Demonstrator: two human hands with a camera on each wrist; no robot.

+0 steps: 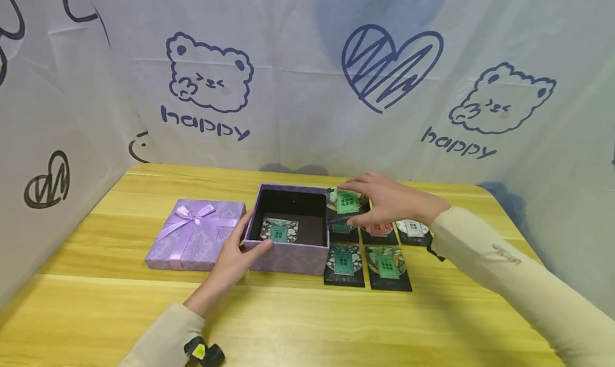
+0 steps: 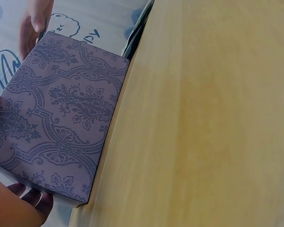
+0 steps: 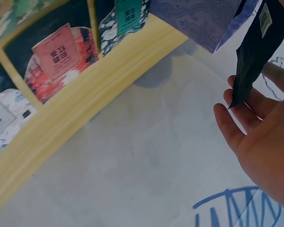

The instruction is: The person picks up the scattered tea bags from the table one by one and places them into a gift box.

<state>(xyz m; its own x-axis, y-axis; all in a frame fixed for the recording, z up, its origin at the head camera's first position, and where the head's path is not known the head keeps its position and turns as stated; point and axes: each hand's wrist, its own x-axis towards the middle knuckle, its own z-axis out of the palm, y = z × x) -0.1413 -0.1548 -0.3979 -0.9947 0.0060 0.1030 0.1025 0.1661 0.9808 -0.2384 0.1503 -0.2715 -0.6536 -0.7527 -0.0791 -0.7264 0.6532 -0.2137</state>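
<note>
Meanwhile, near the frame's centre, the right hand point(image 1: 384, 201) pinched a black sachet with green label point(image 1: 347, 202) beside the open purple patterned cardboard box point(image 1: 290, 257), whose left wall the left hand point(image 1: 235, 257) gripped.

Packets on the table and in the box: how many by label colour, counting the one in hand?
Green label: 5, namely one in the purple box, one held in the right hand, one half hidden under it, two in the front row
Red label: 1
White label: 1
Total: 7
</note>
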